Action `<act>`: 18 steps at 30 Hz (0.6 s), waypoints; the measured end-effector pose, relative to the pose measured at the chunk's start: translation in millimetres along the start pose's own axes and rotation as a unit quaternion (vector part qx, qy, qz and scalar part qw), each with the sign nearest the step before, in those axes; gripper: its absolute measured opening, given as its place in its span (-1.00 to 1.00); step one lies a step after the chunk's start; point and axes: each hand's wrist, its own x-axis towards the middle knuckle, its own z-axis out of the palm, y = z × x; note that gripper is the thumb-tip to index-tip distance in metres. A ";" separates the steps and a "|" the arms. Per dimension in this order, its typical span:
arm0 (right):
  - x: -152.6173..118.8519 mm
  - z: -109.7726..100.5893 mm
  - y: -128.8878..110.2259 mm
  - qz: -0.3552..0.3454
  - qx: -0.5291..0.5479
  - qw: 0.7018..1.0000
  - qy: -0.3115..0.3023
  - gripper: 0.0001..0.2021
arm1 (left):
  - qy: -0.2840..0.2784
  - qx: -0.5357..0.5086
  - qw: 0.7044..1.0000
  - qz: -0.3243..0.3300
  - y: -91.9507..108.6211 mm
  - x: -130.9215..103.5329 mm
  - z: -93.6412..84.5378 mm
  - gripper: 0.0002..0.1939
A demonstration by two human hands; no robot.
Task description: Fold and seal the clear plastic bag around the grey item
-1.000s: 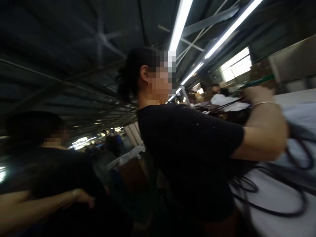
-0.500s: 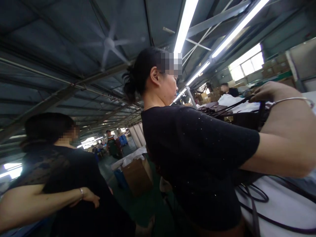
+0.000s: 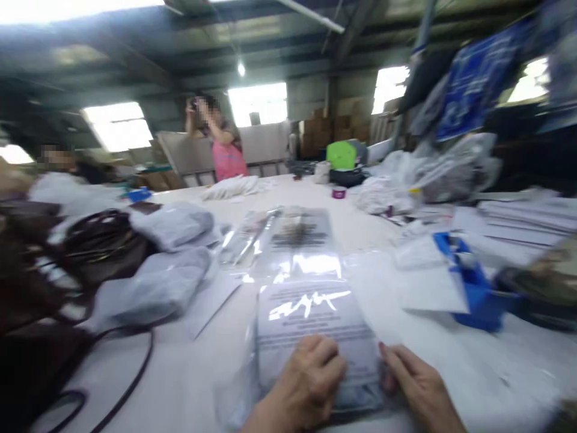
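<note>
Hands press flat on a clear plastic bag (image 3: pixel 311 313) with printed text: left hand (image 3: pixel 306 385) and right hand (image 3: pixel 417 385) apart, fingers extended, on the white worktop (image 3: pixel 189 385).

No text is legible. The clear plastic bag (image 3: pixel 311 313) under the left hand (image 3: pixel 302 385) and right hand (image 3: pixel 419 385) carries a block of dark printed lines, blurred and partly covered by glare. A second clear bag (image 3: pixel 297 231) further back shows a similar dark print block, also unreadable. The blue banner (image 3: pixel 473 78) at upper right bears pale markings too blurred to read.
</note>
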 end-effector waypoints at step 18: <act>-17.9 6.4 34.9 0.180 0.108 0.966 0.150 -0.62 | 0.239 0.091 0.966 0.029 -21.6 -10.8 30.8 -0.72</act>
